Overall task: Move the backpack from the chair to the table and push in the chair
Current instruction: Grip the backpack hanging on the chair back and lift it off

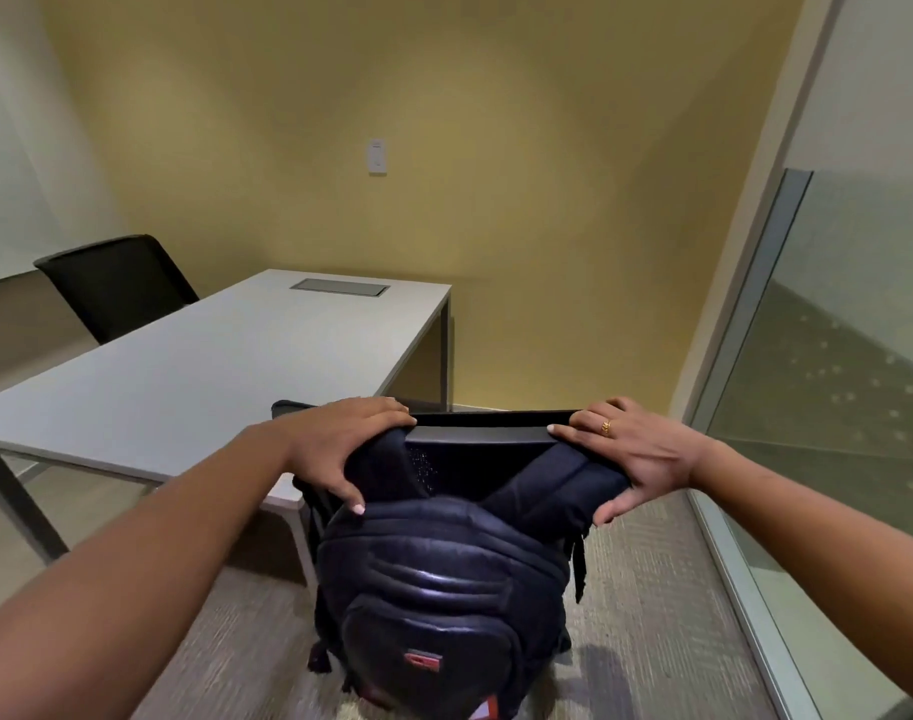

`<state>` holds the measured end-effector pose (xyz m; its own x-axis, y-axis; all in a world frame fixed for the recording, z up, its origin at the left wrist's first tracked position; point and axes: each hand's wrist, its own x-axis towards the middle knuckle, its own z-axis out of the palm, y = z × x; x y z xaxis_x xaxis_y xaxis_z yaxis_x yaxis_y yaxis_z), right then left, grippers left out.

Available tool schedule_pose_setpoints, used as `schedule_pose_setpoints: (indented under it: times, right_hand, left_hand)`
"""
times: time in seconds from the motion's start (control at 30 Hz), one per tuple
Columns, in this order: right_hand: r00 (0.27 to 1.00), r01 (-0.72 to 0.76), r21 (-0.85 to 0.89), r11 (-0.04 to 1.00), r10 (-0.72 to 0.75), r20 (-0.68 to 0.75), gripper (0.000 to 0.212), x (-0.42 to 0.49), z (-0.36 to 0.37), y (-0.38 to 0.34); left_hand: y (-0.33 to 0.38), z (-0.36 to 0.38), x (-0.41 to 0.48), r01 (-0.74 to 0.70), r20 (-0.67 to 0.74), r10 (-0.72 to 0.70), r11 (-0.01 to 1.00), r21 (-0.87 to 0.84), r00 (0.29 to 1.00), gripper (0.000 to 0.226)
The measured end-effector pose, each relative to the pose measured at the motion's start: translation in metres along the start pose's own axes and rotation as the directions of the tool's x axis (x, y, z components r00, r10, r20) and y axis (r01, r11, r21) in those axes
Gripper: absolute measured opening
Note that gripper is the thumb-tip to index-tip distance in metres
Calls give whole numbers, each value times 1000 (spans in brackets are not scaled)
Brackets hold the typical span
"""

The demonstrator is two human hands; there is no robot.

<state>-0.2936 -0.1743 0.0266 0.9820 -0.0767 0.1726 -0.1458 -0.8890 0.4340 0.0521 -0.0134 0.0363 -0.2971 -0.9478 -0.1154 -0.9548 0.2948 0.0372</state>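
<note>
A grey table [194, 387] fills the left-centre of the frame, its top bare except for a small metal hatch [340, 286] near the far end; a second black chair [116, 288] sits behind it at upper left, w/ a wall switch [377, 156] at upper centre. At bottom centre, a black backpack [444, 579] hangs on the back of the near chair [488, 433], straps looped over the top rail, so it is not yet on the table. Left hand [347, 446] curls over the rail's left corner and the strap there, fingers over the far side, thumb pressed on the bag. Right hand [636, 454], ring on one finger, clasps the rail's right corner and strap likewise. Judged from this: approx. nothing done yet. Bag looks about to be lifted off; transfer to table and pushing chair in both remain. Chair stands just off the table's near corner.
</note>
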Motion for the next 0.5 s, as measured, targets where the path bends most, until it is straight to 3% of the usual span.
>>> schedule_pose_setpoints:
  times: [0.13, 0.27, 0.5]
  right_hand:
    - [1000, 10, -30, 1000, -9, 22, 103, 4, -7, -2]
    - [999, -32, -21, 999, 33, 18, 105, 4, -8, -10]
    - [999, -47, -39, 998, 46, -24, 99, 17, -18, -28]
  left_hand:
    - [-19, -19, 5, -49, 145, 44, 998, 35, 989, 101]
    - [-26, -29, 13, -93, 128, 87, 995, 38, 988, 82]
    - [-47, -33, -3, -205, 32, 205, 937, 284, 978, 89]
